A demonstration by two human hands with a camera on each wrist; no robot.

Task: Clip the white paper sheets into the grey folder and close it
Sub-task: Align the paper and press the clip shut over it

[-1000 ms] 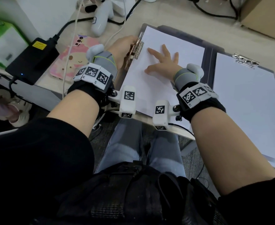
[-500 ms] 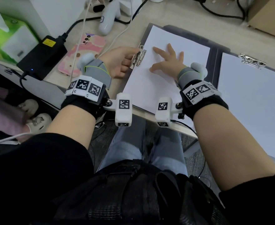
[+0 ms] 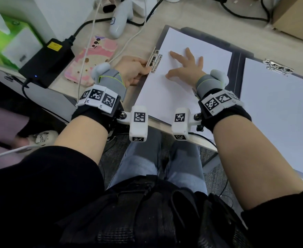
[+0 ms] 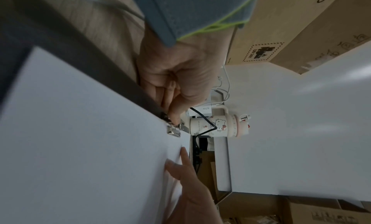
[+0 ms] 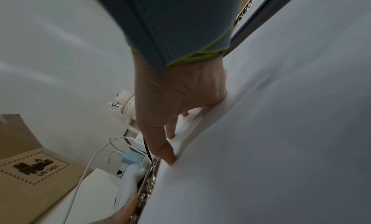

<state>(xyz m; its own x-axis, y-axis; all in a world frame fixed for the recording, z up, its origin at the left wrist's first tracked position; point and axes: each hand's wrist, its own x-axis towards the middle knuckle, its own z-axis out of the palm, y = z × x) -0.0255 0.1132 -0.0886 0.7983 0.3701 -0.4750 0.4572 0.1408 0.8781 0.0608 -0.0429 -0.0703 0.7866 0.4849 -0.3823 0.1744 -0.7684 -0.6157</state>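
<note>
The grey folder (image 3: 235, 68) lies open on the desk. On its left half sits a stack of white paper sheets (image 3: 165, 97), with a metal clip (image 3: 155, 60) on their left edge. My left hand (image 3: 144, 68) is at that clip, its curled fingers pinching the lever, which the left wrist view shows close up at the clip (image 4: 173, 131). My right hand (image 3: 184, 65) lies flat on the sheets with fingers spread; in the right wrist view its fingertips (image 5: 170, 157) press the paper beside the clip (image 5: 147, 184). More white paper (image 3: 276, 113) sits under a second clip (image 3: 278, 67) on the right half.
Left of the folder lie a pink phone (image 3: 91, 61), a black power adapter (image 3: 47, 61) with cables, a white controller (image 3: 119, 18) and a green tissue box (image 3: 9, 43). A cardboard box (image 3: 297, 17) stands back right. The desk's front edge (image 3: 165, 127) runs under my wrists.
My left hand has drawn back from on top of the clip to its left end, and the clip now lies lower on the sheets. The right hand stays pressed on the paper.
</note>
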